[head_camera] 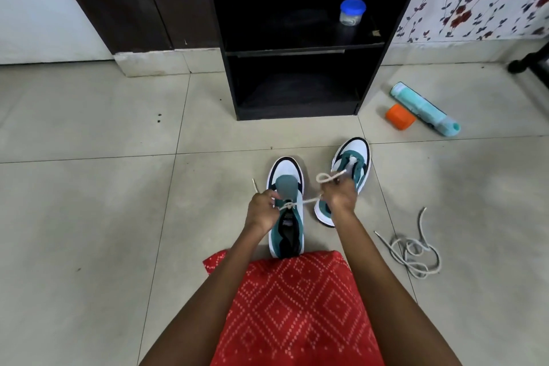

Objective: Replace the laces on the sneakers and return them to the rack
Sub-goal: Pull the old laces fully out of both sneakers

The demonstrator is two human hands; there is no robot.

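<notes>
Pinching lace (309,200): left hand (261,211), right hand (341,195), fingers (269,195) seemingly curled.

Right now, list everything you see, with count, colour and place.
Rack: one, black, ahead.
Sneakers: two, white and teal, floor before the rack.
Lace: one, cream, knotted on the nearer sneaker.
Loose lace: one tangle, greyish white, floor at right.
Jar: one, clear with blue lid, rack shelf.
Bottle: one, pale teal, lying right of rack.
Cap: one, orange, beside bottle.
Garment: one, red patterned, lap.
Left hand: fingers pinch the lace.
Right hand: fingers hold its loop.
</notes>
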